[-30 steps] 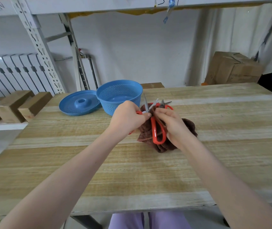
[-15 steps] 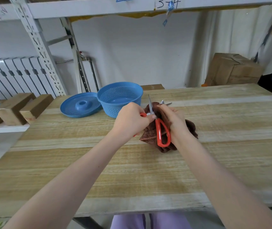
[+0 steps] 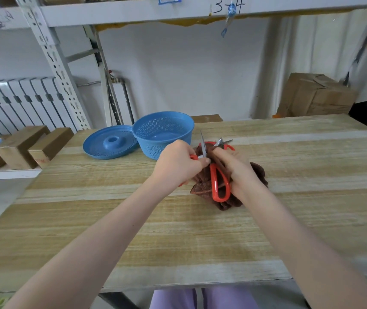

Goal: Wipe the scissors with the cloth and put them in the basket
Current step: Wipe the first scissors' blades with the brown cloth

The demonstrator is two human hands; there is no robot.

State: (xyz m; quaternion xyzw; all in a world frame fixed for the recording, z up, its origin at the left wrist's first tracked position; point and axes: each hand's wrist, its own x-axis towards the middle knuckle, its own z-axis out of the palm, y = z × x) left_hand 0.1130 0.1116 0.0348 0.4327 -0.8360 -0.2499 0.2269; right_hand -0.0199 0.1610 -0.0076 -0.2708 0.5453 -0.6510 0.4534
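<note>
Your left hand (image 3: 179, 163) has its fingers clamped on one red handle of the scissors (image 3: 214, 179), held just above the counter (image 3: 178, 230), near the blue basket (image 3: 151, 148). Your right hand (image 3: 233, 168) pinches the cloth (image 3: 202, 188) around what seems to be the other blade, hidden from view. Draw the cloth from pivot to tip, fingers behind the edge. Since a second ago the bare blade has swung nearly upright; both grips are unchanged.

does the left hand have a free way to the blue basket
Probably yes: the basket stands open just beyond the left hand, nothing between them. The left hand grips the scissors, though, and the right hand holds the cloth around them.
</note>
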